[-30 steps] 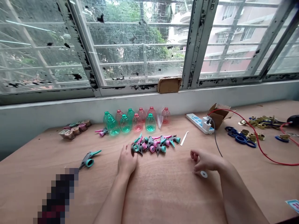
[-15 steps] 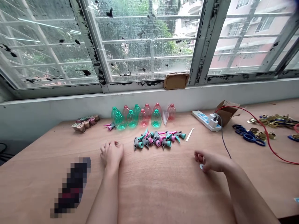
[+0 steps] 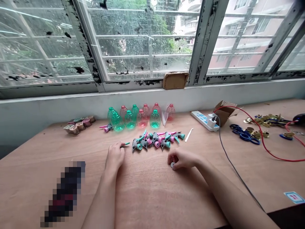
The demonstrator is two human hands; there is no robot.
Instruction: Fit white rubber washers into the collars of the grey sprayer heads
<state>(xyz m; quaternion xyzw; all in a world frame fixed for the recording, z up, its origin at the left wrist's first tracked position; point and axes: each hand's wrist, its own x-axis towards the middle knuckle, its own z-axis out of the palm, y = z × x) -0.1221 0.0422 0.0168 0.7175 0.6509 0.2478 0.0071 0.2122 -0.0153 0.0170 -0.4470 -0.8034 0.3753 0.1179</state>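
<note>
My left hand (image 3: 115, 155) rests low on the table, its fingers closed on a thin green piece (image 3: 127, 144) whose tip pokes out to the right. What the rest of that piece looks like is hidden by the fingers. Across from it, my right hand (image 3: 182, 158) pinches a small white round disc (image 3: 172, 164) between thumb and fingers. Just beyond both hands lies a heap of spray-bottle trigger heads (image 3: 157, 140), grey with teal and pink parts. One more trigger head (image 3: 107, 128) lies apart, to the left of the heap.
Behind the heap stand several clear green bottles (image 3: 130, 121) and red bottles (image 3: 142, 119). White tweezers (image 3: 189, 135), a power strip (image 3: 205, 121) and blue-handled scissors (image 3: 249, 136) lie rightward. A grey cable (image 3: 228, 152) crosses the right side. Small blocks (image 3: 79, 125) sit at left.
My right hand has moved left with the white disc, closer to the trigger heads. A green tip now shows at my left hand's fingers. The whole view has shifted slightly.
</note>
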